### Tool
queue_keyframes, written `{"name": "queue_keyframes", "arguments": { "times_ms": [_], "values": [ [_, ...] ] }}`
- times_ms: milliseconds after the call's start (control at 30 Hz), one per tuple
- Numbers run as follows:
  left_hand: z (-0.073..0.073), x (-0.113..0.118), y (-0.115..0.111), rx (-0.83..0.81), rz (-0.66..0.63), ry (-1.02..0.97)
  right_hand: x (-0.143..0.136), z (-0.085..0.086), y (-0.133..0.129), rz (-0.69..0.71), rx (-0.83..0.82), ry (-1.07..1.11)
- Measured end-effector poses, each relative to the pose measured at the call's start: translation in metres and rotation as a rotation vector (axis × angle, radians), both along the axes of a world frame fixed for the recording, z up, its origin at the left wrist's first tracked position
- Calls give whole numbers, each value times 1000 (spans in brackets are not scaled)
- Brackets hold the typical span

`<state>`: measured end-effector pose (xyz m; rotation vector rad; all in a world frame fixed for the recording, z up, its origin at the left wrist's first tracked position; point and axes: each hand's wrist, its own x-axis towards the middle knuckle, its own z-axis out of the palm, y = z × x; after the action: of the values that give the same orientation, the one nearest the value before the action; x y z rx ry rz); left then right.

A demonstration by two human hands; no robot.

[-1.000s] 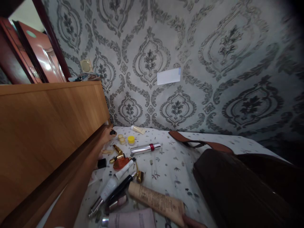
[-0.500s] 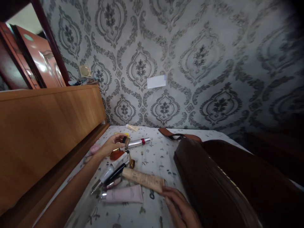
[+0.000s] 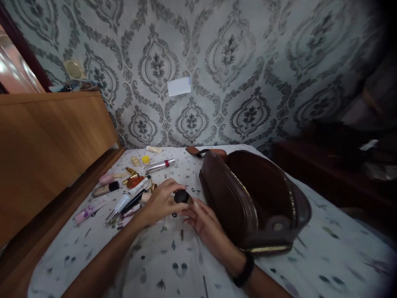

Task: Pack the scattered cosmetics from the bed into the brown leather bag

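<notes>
Round black-topped pot (image 3: 181, 196) is held by left hand (image 3: 159, 203) and right hand (image 3: 208, 227); shiny makeup tubes (image 3: 159, 166) are spread outside open brown leather bag (image 3: 221, 198).

Your view was dim and greyish, with white glare on the reddish door (image 3: 18, 68) at the far left. Shadow swallowed the right edge, leaving its clutter indistinct, and darkened the open bag's (image 3: 263, 182) interior. Wide-angle distortion stretched the sides, and your hands (image 3: 164, 203) (image 3: 206, 225) looked slightly soft.

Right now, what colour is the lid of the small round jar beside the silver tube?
Yellow; the jar's lid shows best in the head view.
</notes>
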<state>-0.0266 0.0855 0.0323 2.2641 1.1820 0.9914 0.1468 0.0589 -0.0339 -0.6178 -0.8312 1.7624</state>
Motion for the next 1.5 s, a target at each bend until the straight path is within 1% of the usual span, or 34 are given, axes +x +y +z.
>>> {"name": "queue_keyframes", "arguments": {
  "times_ms": [67, 167, 300, 400, 500, 633, 767, 1033, 1200, 1300, 1400, 1500],
  "values": [
    [-10, 8, -3, 77, 11, 33, 0, -1, 1, 35, -58, 75],
    [-26, 15, -7, 153, 6, 32, 0, 0, 1, 72, -96, 126],
    [-43, 16, -12, 181, 1, -25, 0, -1, 0, 92, -87, 153],
    [-50, 14, -13, 161, 27, -49, 0, -4, 1, 105, -102, 172],
    [-52, 13, -14, 128, 35, -54, 0, -6, 1, 107, -117, 194],
    [-54, 14, -14, 126, 39, -65, -1, -4, -1, 115, -98, 199],
    [-55, 13, -15, 155, 42, -48, -3, -2, -4, 105, -86, 218],
    [-55, 7, -14, 247, 69, 23, -6, -9, -5, 41, -109, 260],
    [-52, 7, -17, 331, 144, 110, -8, -9, -9, -28, -55, 213],
    [-53, 8, -19, 396, 181, 160, -7, -9, -8, -52, -22, 199],
    [-58, 7, -20, 447, 209, 190, -5, -10, -7, -49, 55, 137],
    [-68, 3, -18, 445, 222, 194, -7, -10, -6, -61, 144, 63]
  ]
}}
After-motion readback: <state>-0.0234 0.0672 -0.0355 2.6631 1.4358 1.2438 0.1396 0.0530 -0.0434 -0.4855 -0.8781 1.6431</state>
